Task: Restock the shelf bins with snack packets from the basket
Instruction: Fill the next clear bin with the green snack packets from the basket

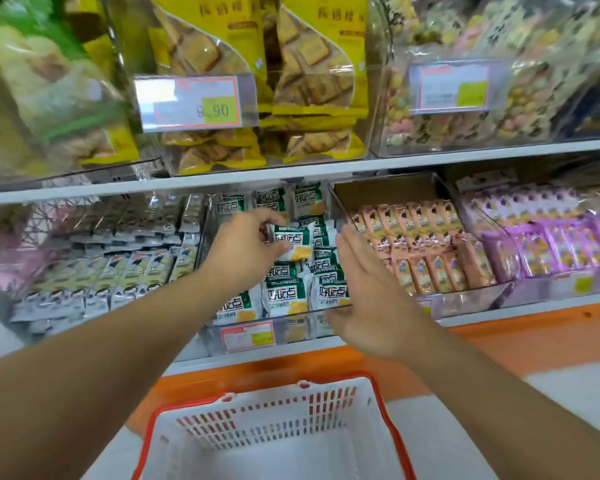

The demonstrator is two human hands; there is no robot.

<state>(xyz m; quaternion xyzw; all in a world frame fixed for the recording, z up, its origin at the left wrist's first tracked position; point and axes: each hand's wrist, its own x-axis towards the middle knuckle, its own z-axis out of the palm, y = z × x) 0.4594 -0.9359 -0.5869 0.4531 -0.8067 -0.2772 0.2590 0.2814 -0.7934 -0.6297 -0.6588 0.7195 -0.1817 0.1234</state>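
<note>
My left hand (245,249) pinches a green-and-white snack packet (293,241) above the middle clear bin (291,332) on the lower shelf. That bin holds several more green-and-white packets (284,297). To the right of the packet my right hand (369,296) hovers with straight fingers, its palm facing left over the bin's right side, and it holds nothing. Below both arms stands a white basket with a red rim (274,434); the part of its inside that shows holds no packets.
Left of the middle bin lie grey-white packets (101,275); to the right are a bin of pink packets (426,251) and purple packs (551,244). The upper shelf carries yellow biscuit bags (257,81) and price tags. An orange ledge (520,334) runs under the shelf.
</note>
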